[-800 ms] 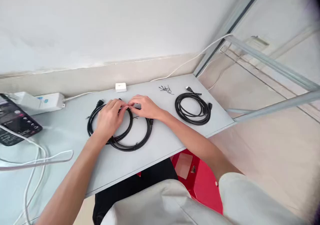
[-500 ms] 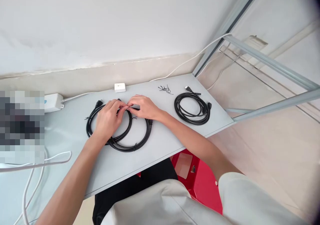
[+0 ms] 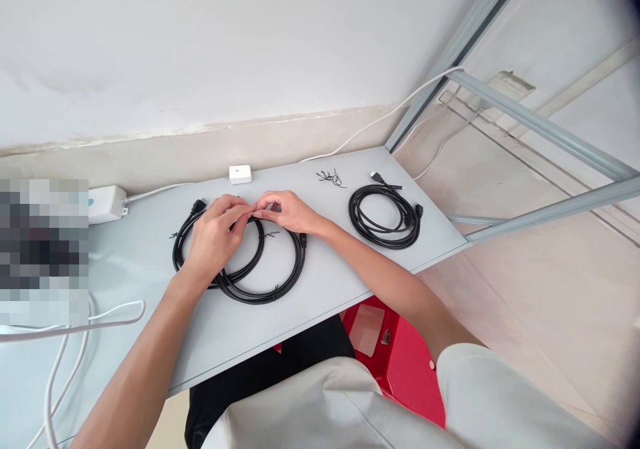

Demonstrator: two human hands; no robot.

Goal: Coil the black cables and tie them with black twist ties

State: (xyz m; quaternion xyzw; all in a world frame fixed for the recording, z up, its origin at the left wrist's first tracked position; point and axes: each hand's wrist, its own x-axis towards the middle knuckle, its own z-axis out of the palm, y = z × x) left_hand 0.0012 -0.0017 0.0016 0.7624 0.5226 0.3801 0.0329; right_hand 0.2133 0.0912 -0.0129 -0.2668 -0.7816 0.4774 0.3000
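Observation:
Both my hands meet at the top of a coiled black cable (image 3: 293,278), fingertips pinched together. My left hand (image 3: 213,239) is closed and reaches across a second black cable coil (image 3: 177,256), which the first overlaps. My right hand (image 3: 290,212) is closed too, with thumb and forefinger pressed against the left fingertips. Whatever sits between the fingers is too small and covered to make out. A thin black twist tie (image 3: 275,292) binds the bottom of the first coil. Similar ties stick out from both sides of the second.
At the right lies a third black cable coil (image 3: 385,241), and behind it a small heap of loose twist ties (image 3: 330,178). A white box (image 3: 240,174) stands near the wall. White cords (image 3: 83,349) lie at the left. A metal frame (image 3: 550,126) rises on the right.
My fingers have shifted slightly while staying pinched together at the top of the coil. The first coil has moved a little to the right.

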